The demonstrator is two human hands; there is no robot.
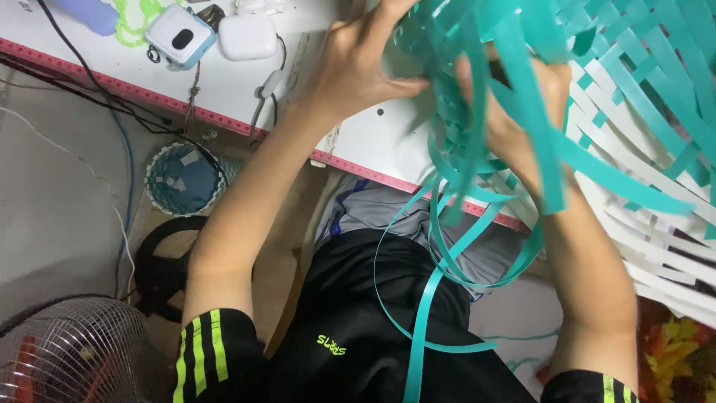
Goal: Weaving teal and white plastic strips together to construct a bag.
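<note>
Hands, two: left hand (365, 63) and right hand (514, 112) both grip one teal-and-white woven basket (634, 97).

white earbud case (248, 36) | small woven basket (183, 179) | wire fan (74, 351)

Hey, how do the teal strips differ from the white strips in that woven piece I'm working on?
The teal strips hang loose in long curling tails toward the lap, while the white strips lie flat and mostly straight. Both hands, left hand and right hand, are in the teal strips; neither touches the white strips' free ends. Both kinds are flat, narrow bands interlaced in the same weave.
</note>
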